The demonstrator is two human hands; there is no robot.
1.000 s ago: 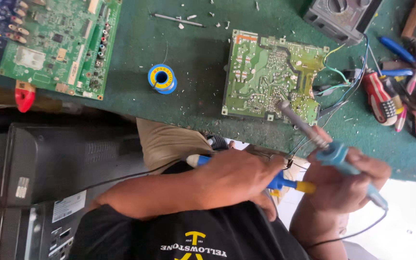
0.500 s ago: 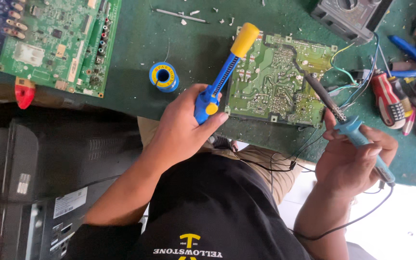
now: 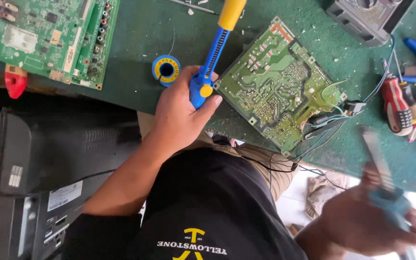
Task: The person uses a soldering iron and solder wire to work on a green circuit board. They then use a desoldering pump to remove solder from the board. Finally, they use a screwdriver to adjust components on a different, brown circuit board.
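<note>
Seen from above, the left hand (image 3: 181,113) is wrapped tight around the blue plastic body of a desoldering pump with a yellow plunger knob (image 3: 215,45), thumb resting on its yellow round button, probably so it can fire at once. The pump stands nearly upright above the green tabletop (image 3: 136,53), its tip hidden inside the fist. Just to the right of this hand lies a green rectangular circuit board (image 3: 280,86), solder side up and turned at an angle, with thin coloured wires trailing from its far corner. Just beyond the knuckles sits a small blue and yellow spool of solder wire (image 3: 165,70). The right hand (image 3: 371,224), low and off the tabletop's near edge, is closed around the pale blue handle of a soldering iron (image 3: 381,173), blurred, its metal shaft pointing up toward the board. Far left lies a second green circuit board with connectors (image 3: 49,38)
</note>
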